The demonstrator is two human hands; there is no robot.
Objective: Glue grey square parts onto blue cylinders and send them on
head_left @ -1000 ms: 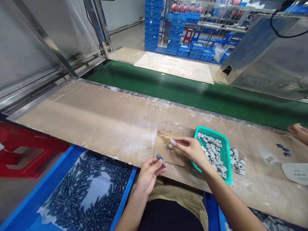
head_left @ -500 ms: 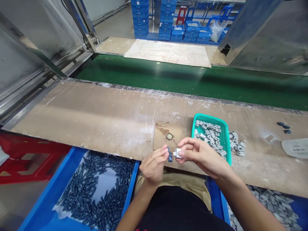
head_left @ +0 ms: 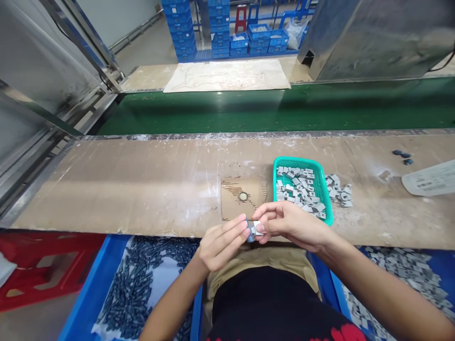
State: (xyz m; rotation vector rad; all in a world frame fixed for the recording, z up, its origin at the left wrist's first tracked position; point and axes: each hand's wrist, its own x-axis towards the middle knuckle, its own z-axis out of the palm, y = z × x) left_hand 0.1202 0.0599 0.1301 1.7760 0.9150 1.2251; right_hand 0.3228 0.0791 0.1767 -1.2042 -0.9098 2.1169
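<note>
A small blue-grey plastic pin [head_left: 249,235] is pinched by the left hand [head_left: 220,244] against a small grey plastic block [head_left: 256,228], itself pinched by the right hand [head_left: 291,225]. The two parts are held touching at the fingertips; seating is judged incomplete. Many blocks remain in the green plastic basket [head_left: 327,199] just beyond the right fingers.

- The bench top [head_left: 142,184] looked like worn, scuffed board, matt and dusty.
- The green tray [head_left: 328,199] was glossy plastic mesh.
- The conveyor belt [head_left: 284,111] had a smooth green sheen.

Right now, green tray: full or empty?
Partly full: the green tray holds a loose layer of small grey parts, with more spilled beside it.
</note>
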